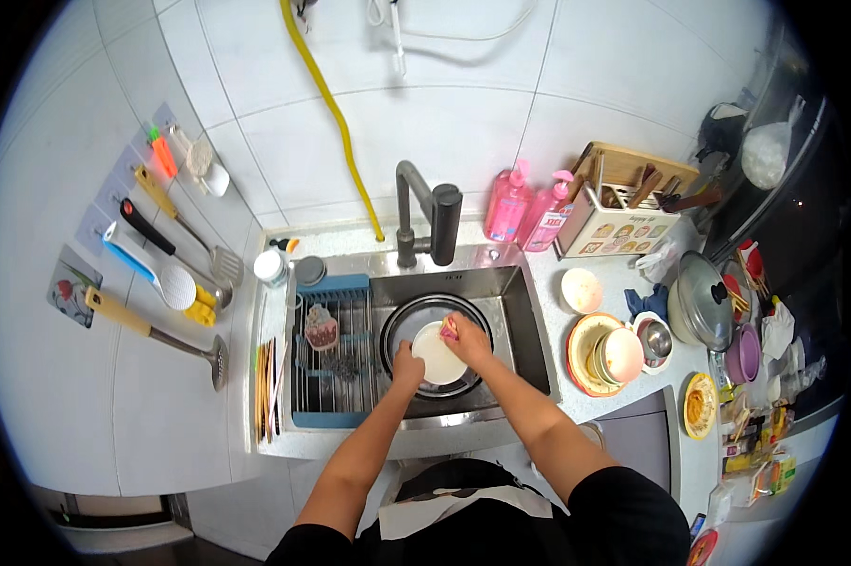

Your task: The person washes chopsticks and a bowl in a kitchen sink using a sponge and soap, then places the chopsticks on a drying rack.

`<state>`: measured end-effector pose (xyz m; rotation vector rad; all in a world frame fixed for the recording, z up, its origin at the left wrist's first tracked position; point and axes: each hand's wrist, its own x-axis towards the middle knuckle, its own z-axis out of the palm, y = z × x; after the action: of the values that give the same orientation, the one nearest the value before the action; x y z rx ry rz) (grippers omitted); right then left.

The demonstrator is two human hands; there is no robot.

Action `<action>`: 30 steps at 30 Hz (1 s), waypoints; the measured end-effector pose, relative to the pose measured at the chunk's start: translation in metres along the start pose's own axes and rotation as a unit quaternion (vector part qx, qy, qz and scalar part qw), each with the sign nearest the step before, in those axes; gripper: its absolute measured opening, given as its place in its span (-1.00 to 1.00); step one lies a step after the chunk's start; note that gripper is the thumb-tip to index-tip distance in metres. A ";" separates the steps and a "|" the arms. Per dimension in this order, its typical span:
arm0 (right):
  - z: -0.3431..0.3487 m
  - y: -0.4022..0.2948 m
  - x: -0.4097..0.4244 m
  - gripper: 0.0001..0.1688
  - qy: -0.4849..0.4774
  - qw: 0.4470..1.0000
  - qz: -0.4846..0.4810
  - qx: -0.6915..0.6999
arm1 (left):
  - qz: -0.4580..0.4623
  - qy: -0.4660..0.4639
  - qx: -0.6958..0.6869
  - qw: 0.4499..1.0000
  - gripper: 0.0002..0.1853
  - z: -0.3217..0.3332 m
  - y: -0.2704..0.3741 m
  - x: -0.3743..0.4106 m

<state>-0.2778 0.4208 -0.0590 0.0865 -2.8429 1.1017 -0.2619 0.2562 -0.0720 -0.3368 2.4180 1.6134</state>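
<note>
My left hand point(409, 366) grips the left rim of a white bowl or dish point(439, 361) above the sink basin. Against its upper right rim, my right hand point(466, 341) holds a small pink and yellow sponge point(448, 327). Below the dish, a round dark pan or basin point(397, 318) rests in the stainless steel sink point(521, 339). The dark faucet point(425, 212) stands behind it. Left of my hands, a drying rack point(333, 283) spans the sink and carries a steel wool scrubber point(340, 364) and a patterned item point(322, 331).
On the right counter stand stacked bowls point(620, 357), a small bowl point(581, 290), pink pump bottles point(508, 205), a knife block point(616, 230) and a lidded pot point(701, 304). Chopsticks point(264, 389) lie left of the rack. Utensils such as a skimmer point(218, 364) hang on the left wall.
</note>
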 end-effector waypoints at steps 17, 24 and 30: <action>0.079 -0.005 -0.057 -0.43 0.115 0.841 0.403 0.342 | 0.046 0.176 -0.060 0.981 -0.60 0.044 -0.072 0.008; 0.036 0.020 -0.049 -0.48 0.055 0.937 0.335 0.086 | -0.115 0.030 -0.179 0.977 -0.66 0.031 -0.018 -0.017; -0.007 0.007 -0.031 -0.84 0.030 0.995 -0.008 -0.092 | 0.060 -0.005 0.062 0.996 -0.65 0.017 -0.047 0.019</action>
<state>-0.2473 0.4316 -0.0621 0.0598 -2.8675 0.8205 -0.2650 0.2526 -0.1255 -0.1666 2.5599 1.4981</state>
